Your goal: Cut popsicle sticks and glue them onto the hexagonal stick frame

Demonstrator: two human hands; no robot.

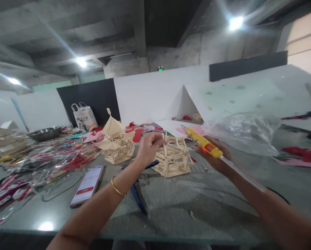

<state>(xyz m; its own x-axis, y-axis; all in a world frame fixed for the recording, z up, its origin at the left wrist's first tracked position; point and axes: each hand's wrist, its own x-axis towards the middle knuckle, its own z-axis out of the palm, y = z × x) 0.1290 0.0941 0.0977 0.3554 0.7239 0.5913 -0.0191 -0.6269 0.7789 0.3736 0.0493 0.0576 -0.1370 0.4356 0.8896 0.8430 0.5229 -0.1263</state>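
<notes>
My right hand point(215, 158) is wrapped round a yellow hot glue gun point(203, 141), its metal nozzle pointing up and left. A long clear glue stick point(241, 173) trails from the gun's back end. My left hand point(149, 149), with a gold bangle on the wrist, pinches a thin wooden stick point(166, 141) at the upper left edge of an open wooden frame model point(174, 161). That model stands on the table, built of pale sticks with several sides. Dark blue-handled pliers point(138, 198) lie under my left forearm, partly hidden by it.
A pagoda-like wooden model point(116, 140) stands left of the frame. A phone point(86, 185) lies near my left forearm. Plastic-wrapped material point(64, 156), a metal bowl point(44, 133) and a white bag point(84, 116) fill the left. A clear plastic bag point(246, 132) sits at right.
</notes>
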